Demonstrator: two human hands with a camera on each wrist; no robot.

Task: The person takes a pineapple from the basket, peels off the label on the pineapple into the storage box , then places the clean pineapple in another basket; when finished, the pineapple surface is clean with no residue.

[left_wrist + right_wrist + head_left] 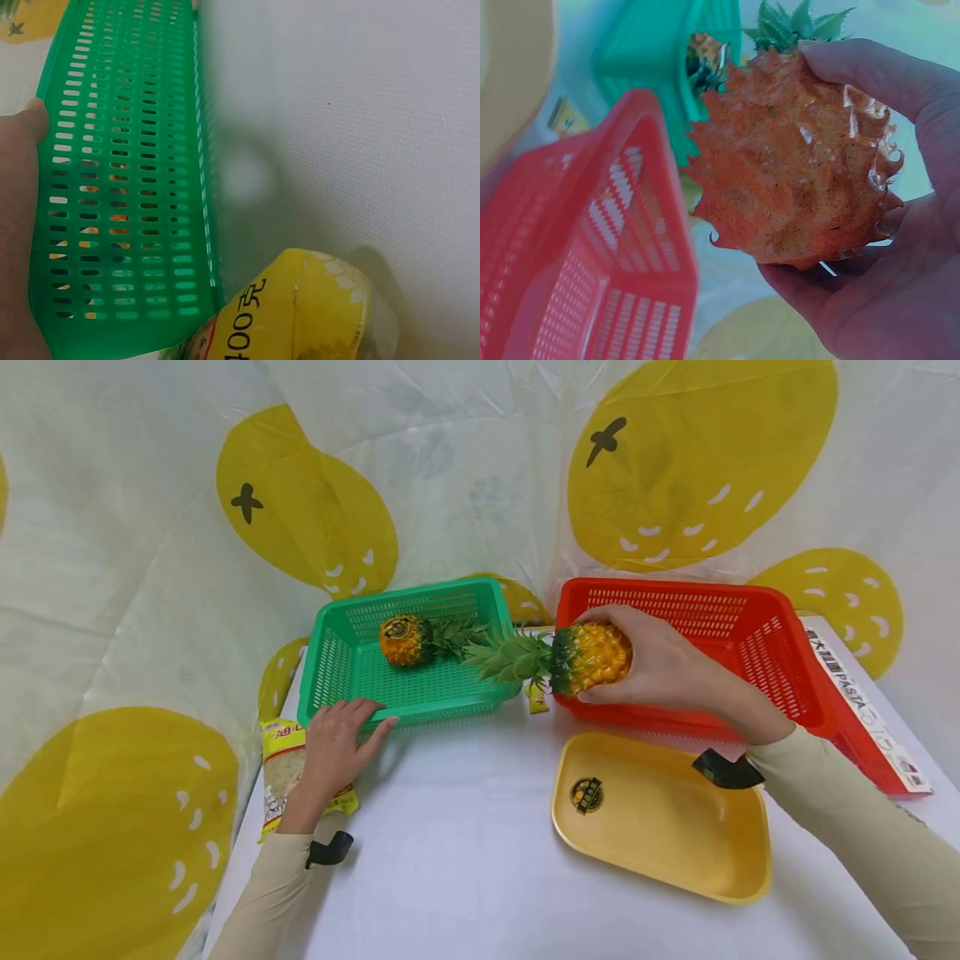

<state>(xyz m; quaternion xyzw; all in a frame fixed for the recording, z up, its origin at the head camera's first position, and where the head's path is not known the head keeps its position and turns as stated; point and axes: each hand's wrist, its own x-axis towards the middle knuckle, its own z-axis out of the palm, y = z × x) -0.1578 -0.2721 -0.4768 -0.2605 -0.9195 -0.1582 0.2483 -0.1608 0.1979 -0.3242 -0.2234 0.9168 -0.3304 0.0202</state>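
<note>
My right hand (pixel 652 652) holds a small pineapple (pixel 596 657) by its orange body, fingers and thumb around it. Its green leafy crown points left toward the green basket. In the right wrist view the spiky pineapple (pixel 795 157) is close up, above the edge of the red basket (pixel 649 112). My left hand (pixel 337 747) grips the near left rim of the green basket (pixel 450 714), thumb outside; its other fingertips are partly hidden. Inside that basket lies another pineapple (pixel 405 641), crown to the right. The left wrist view shows the green basket's slotted wall (pixel 127 187) beside my thumb.
The red basket (pixel 780 602) stands at the back right, with a red pasta box (pixel 873 718) beside it. A yellow tray (pixel 660 818) lies in front. One yellow packet (pixel 281 764) is under my left forearm; a small yellow sachet (pixel 537 697) lies between the baskets.
</note>
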